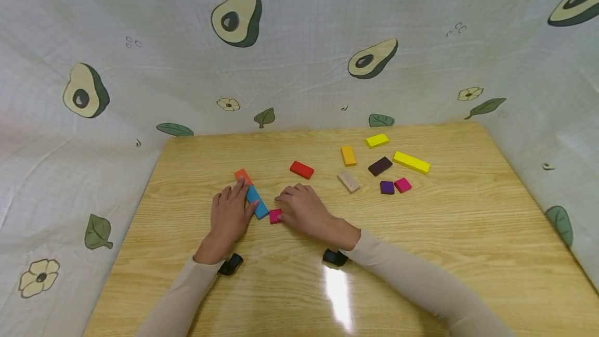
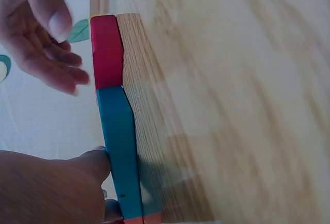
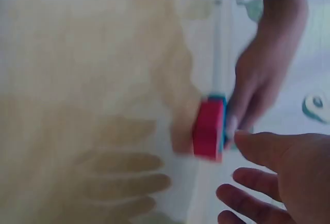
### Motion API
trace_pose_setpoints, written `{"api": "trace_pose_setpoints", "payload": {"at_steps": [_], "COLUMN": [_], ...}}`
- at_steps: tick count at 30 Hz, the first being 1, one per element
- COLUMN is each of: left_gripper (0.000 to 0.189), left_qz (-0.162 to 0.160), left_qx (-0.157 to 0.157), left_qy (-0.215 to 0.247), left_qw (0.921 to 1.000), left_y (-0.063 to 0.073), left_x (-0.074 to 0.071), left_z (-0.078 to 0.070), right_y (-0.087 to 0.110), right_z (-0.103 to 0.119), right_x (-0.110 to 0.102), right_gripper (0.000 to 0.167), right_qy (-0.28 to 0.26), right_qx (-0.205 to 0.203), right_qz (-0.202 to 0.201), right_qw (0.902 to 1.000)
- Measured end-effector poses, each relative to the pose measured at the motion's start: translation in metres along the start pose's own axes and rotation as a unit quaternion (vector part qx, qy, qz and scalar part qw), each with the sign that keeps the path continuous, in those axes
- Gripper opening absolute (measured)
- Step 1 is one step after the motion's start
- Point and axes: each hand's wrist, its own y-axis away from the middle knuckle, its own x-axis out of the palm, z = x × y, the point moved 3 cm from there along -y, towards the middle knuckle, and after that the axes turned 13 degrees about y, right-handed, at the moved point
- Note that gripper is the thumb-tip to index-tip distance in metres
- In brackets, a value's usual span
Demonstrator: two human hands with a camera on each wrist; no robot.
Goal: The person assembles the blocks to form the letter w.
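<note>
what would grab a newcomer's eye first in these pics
The avocado-print cloth behind the table would probably catch the eye first. Next come the bright blue block and orange block, lined up end to end, touched by the left hand, with a small pink block by the right hand. Farther right, a long yellow block stands out among shorter ones.
</note>
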Motion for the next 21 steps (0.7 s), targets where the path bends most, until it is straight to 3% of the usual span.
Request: {"api": "trace_pose_setpoints", "payload": {"at_steps": [4,9,15,21], "left_gripper": [0.063,0.064,0.063,0.063], "left_qz": [0.003,0.004,-0.002,-0.007], "left_qx": [-0.002,-0.002,0.003,0.008], "left_qy": [0.003,0.003,0.005,-0.001], "left_qw": [1.0000,1.0000,1.0000,0.9999], "left_y": [-0.001,-0.001,0.000,0.001], "left_x": [0.001,0.002,0.002,0.003], "left_z": [0.001,0.002,0.002,0.001], "right_y": [-0.005,-0.013,-0.024,-0.032], "right_z": [-0.023,-0.055,-0.085,-0.101], "right_x": [-0.008,-0.014,-0.016,-0.014], "right_gripper": [0.043,0.051,0.062,0.072], "right_qy": [-0.027,-0.020,-0.017,-0.011], "right_qx": [0.015,0.011,-0.022,-0.050], "right_qz": [-0.009,-0.001,0.039,0.079], "right_qw": [0.9995,0.9998,0.9988,0.9955]}}
